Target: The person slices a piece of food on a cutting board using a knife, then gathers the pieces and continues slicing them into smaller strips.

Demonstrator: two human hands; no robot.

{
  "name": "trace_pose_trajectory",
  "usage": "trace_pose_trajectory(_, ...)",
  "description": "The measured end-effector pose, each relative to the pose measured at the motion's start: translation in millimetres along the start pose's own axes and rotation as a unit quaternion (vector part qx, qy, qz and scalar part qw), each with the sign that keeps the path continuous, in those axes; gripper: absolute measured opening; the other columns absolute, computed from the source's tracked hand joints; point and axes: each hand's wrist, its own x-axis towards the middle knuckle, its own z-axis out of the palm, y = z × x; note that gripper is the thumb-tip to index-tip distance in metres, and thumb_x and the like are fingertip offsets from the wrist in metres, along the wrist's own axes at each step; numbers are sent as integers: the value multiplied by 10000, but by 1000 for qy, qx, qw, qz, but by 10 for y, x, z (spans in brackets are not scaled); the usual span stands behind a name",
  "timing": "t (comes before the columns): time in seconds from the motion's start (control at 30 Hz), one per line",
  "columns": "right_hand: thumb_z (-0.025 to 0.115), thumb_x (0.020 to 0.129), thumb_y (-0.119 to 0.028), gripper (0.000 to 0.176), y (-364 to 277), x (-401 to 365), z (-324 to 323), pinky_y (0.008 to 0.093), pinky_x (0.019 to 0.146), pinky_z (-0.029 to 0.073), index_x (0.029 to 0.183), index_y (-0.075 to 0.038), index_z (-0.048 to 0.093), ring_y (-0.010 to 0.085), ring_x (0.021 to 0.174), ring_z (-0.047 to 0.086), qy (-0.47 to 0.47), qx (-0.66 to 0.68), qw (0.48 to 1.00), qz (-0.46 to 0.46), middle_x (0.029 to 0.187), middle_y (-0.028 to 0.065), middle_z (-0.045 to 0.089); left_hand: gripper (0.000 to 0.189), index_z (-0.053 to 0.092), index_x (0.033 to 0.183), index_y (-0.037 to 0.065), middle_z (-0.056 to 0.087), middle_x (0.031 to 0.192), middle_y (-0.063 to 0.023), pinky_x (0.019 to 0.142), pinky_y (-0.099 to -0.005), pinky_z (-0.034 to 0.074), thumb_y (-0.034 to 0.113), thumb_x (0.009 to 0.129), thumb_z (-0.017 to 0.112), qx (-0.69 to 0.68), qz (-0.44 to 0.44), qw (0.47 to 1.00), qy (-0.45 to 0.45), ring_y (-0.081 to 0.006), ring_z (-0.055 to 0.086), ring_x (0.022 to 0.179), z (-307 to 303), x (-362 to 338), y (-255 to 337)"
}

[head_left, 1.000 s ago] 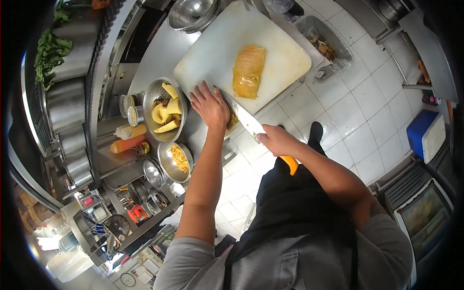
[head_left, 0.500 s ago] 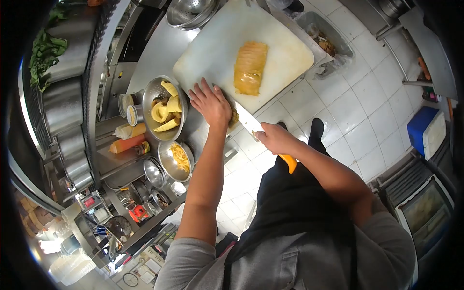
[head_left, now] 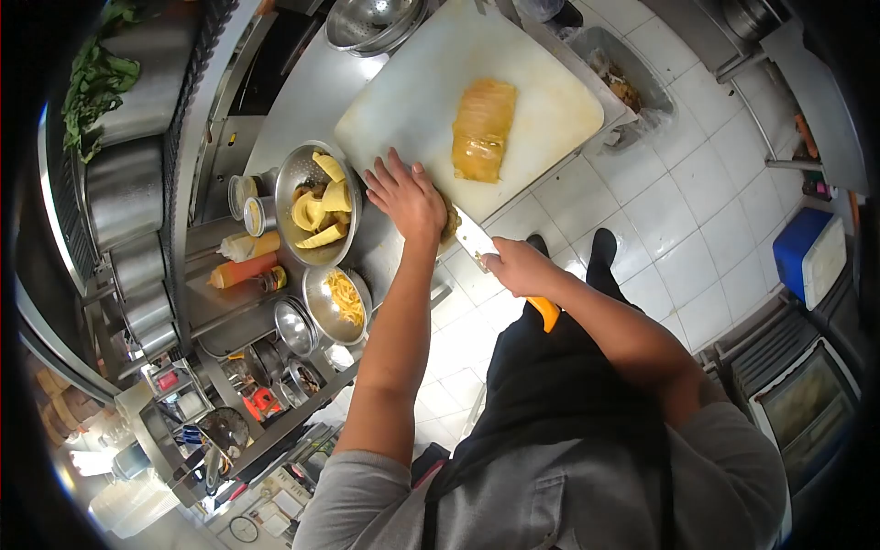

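Note:
My right hand (head_left: 521, 267) is wrapped round the orange handle of a kitchen knife (head_left: 474, 237), whose wide blade points up-left with small bits stuck to it. Flat and with fingers spread, my left hand (head_left: 412, 200) lies at the near corner of the white cutting board (head_left: 394, 119). A brownish-green piece of food (head_left: 450, 225) shows between that hand and the blade; its kind is hard to make out, and part of it is hidden. Farther up the board lies a yellow, thinly sliced slab of food (head_left: 483, 128), its slices still side by side.
Left of my left hand stands a perforated metal bowl (head_left: 350, 240) with yellow chunks (head_left: 309, 213). Below it is a metal bowl with yellow strips (head_left: 346, 298). Sauce bottles (head_left: 240, 274) stand further left. A grey bin (head_left: 596, 46) with scraps sits beyond the board.
The whole view has shifted slightly, so the board and bowls sit a little to the right. My left hand stays flat at the board's corner; my right hand keeps its hold on the knife.

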Motion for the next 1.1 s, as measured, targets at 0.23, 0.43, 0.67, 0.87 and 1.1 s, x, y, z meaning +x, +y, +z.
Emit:
trace_pose_trajectory(0.23, 504, 1030, -277, 351, -8, -24, 45, 440, 604, 537, 1000, 69, 551, 321, 542, 656, -5, -14, 1000, 4, 693, 228, 649, 572, 338, 1559, 81, 310, 1598, -250, 1211, -637, 113, 407, 1090, 322, -2, 0, 1000, 9, -497, 168, 1509, 16, -6, -17)
trace_pose_trajectory(0.43, 515, 1010, -281, 354, 112, 128, 170, 473, 690, 546, 1012, 70, 561, 395, 635, 676, 12, -28, 999, -31, 761, 274, 665, 578, 335, 1561, 73, 289, 1601, -259, 1217, -634, 101, 382, 1073, 356, -4, 9, 1000, -2, -504, 143, 1510, -25, -15, -8)
trace_pose_trajectory(0.67, 499, 1011, -304, 399, 82, 96, 241, 526, 831, 519, 1058, 82, 588, 477, 856, 677, 12, -44, 998, -39, 860, 309, 686, 579, 349, 1558, 74, 291, 1602, -260, 1222, -626, 97, 385, 1069, 355, 2, 18, 1000, -3, -500, 129, 1517, -73, 8, 38)
trace_pose_trajectory(0.87, 472, 1008, -254, 337, 121, 13, 260, 460, 622, 563, 1061, 52, 604, 346, 616, 699, -12, -54, 998, -23, 785, 246, 697, 582, 356, 1558, 92, 301, 1603, -250, 1223, -621, 107, 420, 1078, 323, 57, 55, 997, -10, -492, 142, 1519, -44, 43, 49)
trace_pose_trajectory(1.1, 515, 1002, -306, 357, 263, -80, 391, 471, 724, 556, 1102, 18, 626, 364, 698, 705, -108, -189, 973, -71, 778, 213, 701, 577, 385, 1544, 102, 324, 1609, -199, 1244, -589, 96, 436, 1076, 336, 145, 163, 976, 0, -426, 129, 1544, -115, 484, -111)
